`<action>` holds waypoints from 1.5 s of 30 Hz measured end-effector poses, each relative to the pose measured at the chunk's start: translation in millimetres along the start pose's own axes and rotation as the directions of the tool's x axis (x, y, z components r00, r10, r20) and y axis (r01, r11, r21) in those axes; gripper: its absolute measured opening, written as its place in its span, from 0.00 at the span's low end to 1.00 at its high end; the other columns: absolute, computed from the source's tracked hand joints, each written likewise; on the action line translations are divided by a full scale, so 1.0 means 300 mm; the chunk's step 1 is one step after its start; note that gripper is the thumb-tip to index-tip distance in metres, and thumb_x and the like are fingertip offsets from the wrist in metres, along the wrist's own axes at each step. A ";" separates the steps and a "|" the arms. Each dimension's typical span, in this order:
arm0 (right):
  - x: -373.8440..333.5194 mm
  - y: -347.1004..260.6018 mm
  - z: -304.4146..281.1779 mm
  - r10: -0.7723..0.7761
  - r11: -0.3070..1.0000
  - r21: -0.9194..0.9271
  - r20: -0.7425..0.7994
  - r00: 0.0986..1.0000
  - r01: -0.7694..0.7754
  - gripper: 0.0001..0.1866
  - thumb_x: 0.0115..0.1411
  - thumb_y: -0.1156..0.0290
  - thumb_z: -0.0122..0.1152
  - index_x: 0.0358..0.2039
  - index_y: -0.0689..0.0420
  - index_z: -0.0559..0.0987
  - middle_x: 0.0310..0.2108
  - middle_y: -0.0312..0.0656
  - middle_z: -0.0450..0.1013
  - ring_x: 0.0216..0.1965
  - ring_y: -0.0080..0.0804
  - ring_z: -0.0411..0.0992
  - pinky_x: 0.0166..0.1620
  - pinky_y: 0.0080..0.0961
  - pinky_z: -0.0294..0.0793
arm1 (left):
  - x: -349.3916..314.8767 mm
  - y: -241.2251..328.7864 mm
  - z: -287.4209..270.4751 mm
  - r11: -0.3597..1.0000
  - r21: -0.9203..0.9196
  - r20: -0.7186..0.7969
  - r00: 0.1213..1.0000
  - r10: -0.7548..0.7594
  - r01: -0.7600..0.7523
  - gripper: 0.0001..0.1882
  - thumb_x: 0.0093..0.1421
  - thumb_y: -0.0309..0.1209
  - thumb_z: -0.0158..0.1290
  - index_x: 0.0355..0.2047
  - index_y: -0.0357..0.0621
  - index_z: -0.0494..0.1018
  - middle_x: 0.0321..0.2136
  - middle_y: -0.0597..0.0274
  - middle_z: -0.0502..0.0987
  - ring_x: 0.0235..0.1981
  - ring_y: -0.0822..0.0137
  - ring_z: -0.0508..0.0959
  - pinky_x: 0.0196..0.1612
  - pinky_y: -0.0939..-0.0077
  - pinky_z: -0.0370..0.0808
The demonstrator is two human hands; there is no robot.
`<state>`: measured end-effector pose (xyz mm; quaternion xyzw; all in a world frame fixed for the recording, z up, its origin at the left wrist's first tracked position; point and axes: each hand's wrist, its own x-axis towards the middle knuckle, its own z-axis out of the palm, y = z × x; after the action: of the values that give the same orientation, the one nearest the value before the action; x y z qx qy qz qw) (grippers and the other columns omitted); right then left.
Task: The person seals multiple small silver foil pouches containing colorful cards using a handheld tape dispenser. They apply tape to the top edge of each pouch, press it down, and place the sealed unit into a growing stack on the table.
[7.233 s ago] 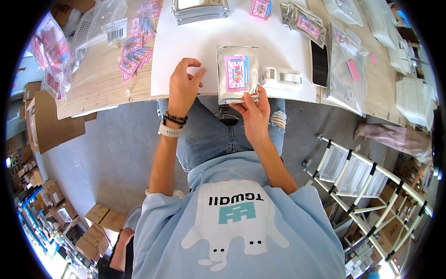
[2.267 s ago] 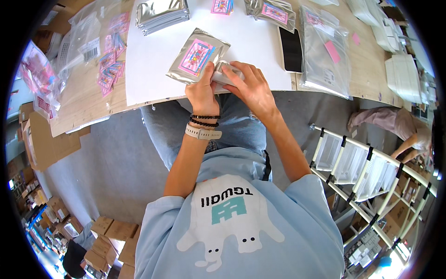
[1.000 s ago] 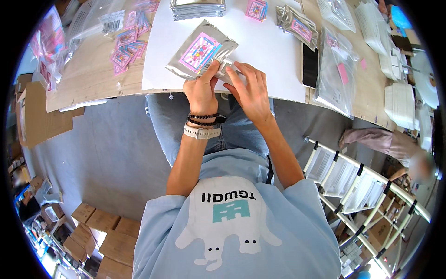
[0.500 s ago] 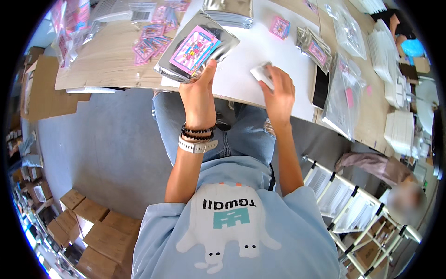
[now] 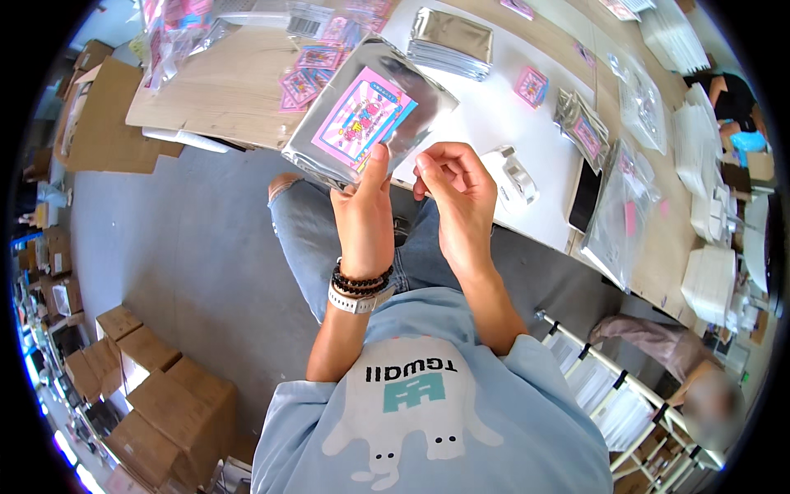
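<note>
Pouch [image 5: 362, 115]: silver foil with a pink and blue printed card on its face, tilted, raised above the table's near edge. Left hand [image 5: 362, 218] pinches its lower edge, thumb on the front. Right hand [image 5: 461, 193] sits just beside, fingers curled, touching the pouch's lower corner; whether it grips anything cannot be told. One tape dispenser [image 5: 514, 174] stands on the white table [image 5: 502, 107] by the right hand. One stack of silver pouches [image 5: 453, 41] lies farther back, one dark phone [image 5: 584, 196] to the right.

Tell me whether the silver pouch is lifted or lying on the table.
Lifted: the left hand holds the silver pouch up above the table's edge.
</note>
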<state>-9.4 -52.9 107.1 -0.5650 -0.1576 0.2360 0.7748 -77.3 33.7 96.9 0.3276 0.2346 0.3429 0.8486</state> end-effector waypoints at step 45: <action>0.554 -0.118 -0.875 -0.416 0.098 -0.952 0.226 0.881 0.291 0.13 0.63 0.71 0.65 0.48 0.57 0.83 0.49 0.48 0.81 0.52 0.47 0.78 0.55 0.40 0.78 | -0.092 -0.213 -0.174 0.780 0.589 0.551 0.601 -0.579 0.211 0.14 0.77 0.33 0.47 0.52 0.39 0.78 0.48 0.63 0.82 0.49 0.73 0.78 0.55 0.77 0.72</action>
<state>270.7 -181.7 55.0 -0.8781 -0.3610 -0.1376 0.2823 -100.7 -1.1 20.6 0.5636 0.0341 -0.0808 0.8214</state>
